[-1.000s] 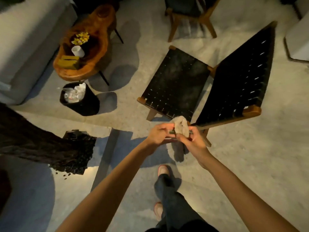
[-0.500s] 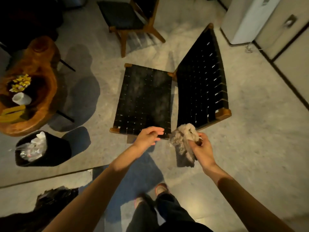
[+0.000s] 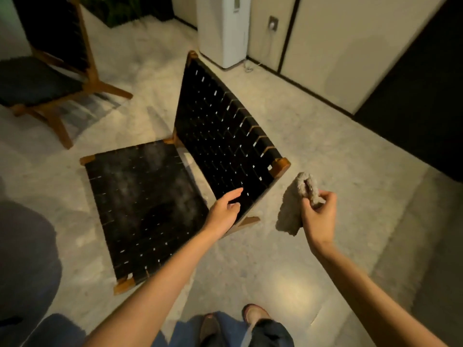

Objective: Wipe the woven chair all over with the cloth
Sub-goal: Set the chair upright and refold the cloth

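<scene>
The woven chair (image 3: 220, 136) stands on the floor in front of me, black webbing on a wooden frame, its dusty seat (image 3: 140, 204) to the left and its tall backrest to the right. My left hand (image 3: 224, 209) reaches to the near lower edge of the backrest with fingers extended, touching the webbing. My right hand (image 3: 319, 214) is off to the right of the chair and grips a crumpled grey cloth (image 3: 297, 201), which hangs above the floor, apart from the chair.
A second chair (image 3: 47, 78) with a dark cushion stands at the back left. A white floor appliance (image 3: 225, 28) is against the far wall behind the backrest. Pale wall panels and a dark panel (image 3: 413, 96) run along the right. My feet (image 3: 253, 316) are below.
My view swung right as I moved round the chair. My left hand let go of the cloth and reached to the backrest. My right hand carried the cloth out to the right.
</scene>
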`<state>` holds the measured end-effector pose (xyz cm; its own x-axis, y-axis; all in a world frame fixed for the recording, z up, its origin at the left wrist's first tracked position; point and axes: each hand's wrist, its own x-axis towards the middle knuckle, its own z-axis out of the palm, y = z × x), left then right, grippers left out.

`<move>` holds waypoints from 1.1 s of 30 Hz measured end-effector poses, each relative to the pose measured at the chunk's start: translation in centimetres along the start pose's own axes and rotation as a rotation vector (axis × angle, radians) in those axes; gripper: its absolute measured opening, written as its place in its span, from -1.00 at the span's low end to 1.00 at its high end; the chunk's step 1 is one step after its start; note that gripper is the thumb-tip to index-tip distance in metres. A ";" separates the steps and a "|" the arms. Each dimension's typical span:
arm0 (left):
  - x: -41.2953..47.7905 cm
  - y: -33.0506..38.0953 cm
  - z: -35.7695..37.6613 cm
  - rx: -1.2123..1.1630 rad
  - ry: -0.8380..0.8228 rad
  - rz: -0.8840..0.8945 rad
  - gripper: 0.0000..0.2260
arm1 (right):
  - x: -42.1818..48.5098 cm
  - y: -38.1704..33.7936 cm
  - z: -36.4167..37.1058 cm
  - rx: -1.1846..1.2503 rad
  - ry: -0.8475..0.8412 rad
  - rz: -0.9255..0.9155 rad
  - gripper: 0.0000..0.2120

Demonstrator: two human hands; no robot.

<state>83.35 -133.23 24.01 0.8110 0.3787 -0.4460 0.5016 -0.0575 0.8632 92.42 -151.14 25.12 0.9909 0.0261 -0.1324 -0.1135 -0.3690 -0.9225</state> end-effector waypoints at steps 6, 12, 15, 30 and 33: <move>4.2 -0.2 0.1 0.003 -0.124 0.081 -0.61 | 3.6 -1.3 3.5 -0.081 0.123 -0.240 -0.82; 9.5 -2.5 1.3 0.064 -0.153 0.227 -0.56 | 7.1 3.1 7.3 -0.377 0.043 -0.475 -0.79; 13.1 -5.0 2.3 0.153 -0.108 0.383 -0.53 | 9.6 6.1 9.0 -0.373 -0.057 -0.552 -0.76; 23.3 -14.6 4.8 0.212 -0.040 0.848 -0.38 | 13.4 11.8 16.0 -0.096 0.517 -0.963 -0.84; 24.4 -16.2 4.6 0.185 -0.046 0.854 -0.42 | 13.6 12.2 15.4 -0.431 0.586 -1.118 -0.85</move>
<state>96.38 -127.30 -1.90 0.9410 0.0999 0.3232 -0.2456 -0.4552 0.8558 103.40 -140.97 6.50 0.4330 0.1445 0.8898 0.6995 -0.6765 -0.2305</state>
